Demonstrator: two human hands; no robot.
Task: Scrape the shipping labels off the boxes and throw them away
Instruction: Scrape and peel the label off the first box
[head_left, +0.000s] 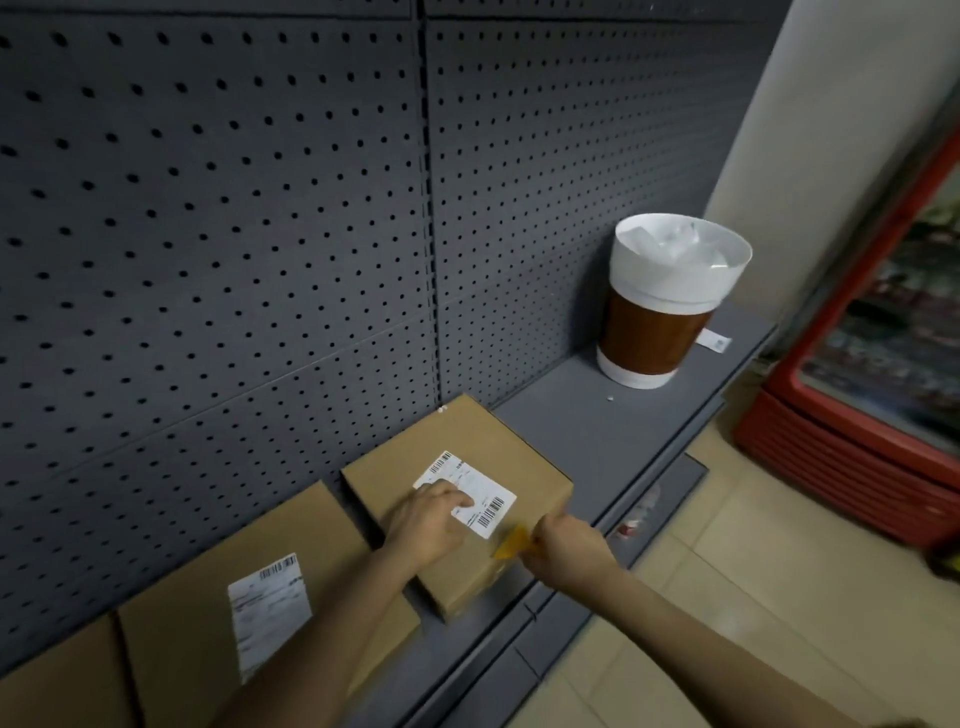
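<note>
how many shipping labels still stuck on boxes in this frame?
2. One label is on the right box, under the left hand, with the right hand holding a yellow scraper at its edge. The other label is on the middle box. Others may be hidden.

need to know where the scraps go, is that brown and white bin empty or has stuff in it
Not empty. The bin stands upright on the shelf, and white crumpled pieces show inside its open top; how deep they go cannot be told.

- A grey shelf (582, 431) carries three cardboard boxes (457, 499) side by side.
- A brown-and-white bin (660, 312) stands farther right.
- A small white slip (714, 341) lies just beside it.
</note>
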